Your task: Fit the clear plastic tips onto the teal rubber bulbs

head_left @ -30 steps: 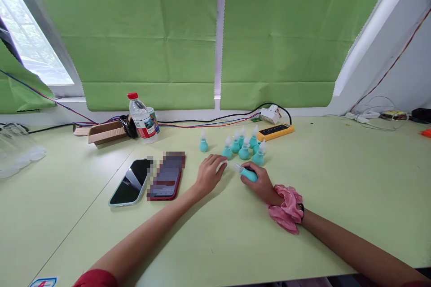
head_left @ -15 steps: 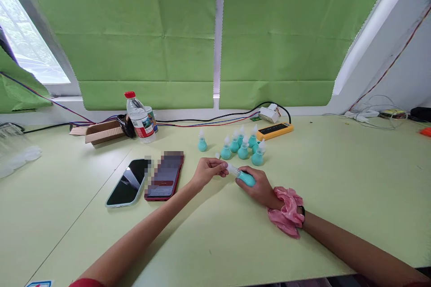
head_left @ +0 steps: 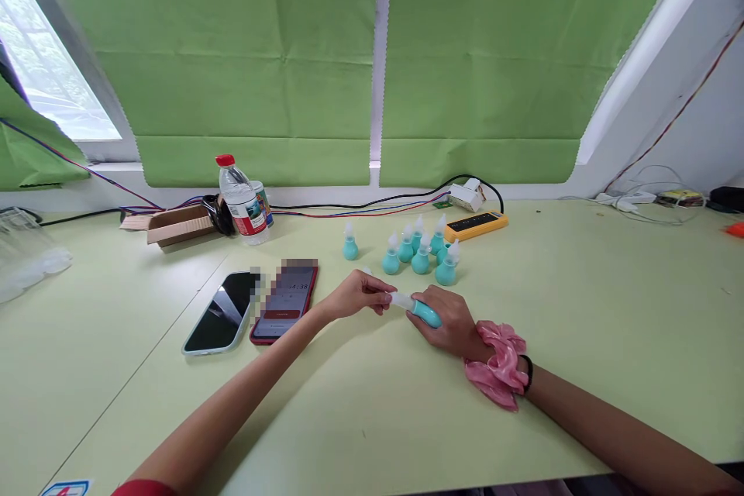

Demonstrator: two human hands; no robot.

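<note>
A bulb nasal aspirator [head_left: 427, 314] with a teal squeeze bulb and a clear-white nozzle lies almost level between my hands, its tip pointing left. My right hand [head_left: 450, 319], wearing a pink scrunchie at the wrist, is closed around the bulb. The fingertips of my left hand [head_left: 361, 296] pinch the end of the nozzle [head_left: 401, 300]. Just beyond my hands, several similar aspirators [head_left: 421, 260] stand upright in a cluster. Another single aspirator [head_left: 349, 246] stands to their left. A small whitish piece [head_left: 367, 270] is partly hidden behind my left hand.
Two phones, one pale-cased [head_left: 224, 314] and one red-cased [head_left: 287, 302], lie left of my hands. Along the back are a cardboard tray [head_left: 180, 226], a red-capped bottle [head_left: 241, 201], cables and a yellow power strip [head_left: 477, 226]. A clear plastic bag [head_left: 32, 263] rests at far left.
My left hand has shifted slightly left and down, and the aspirator between my hands lies more level. Digits now show on the red-cased phone's screen.
</note>
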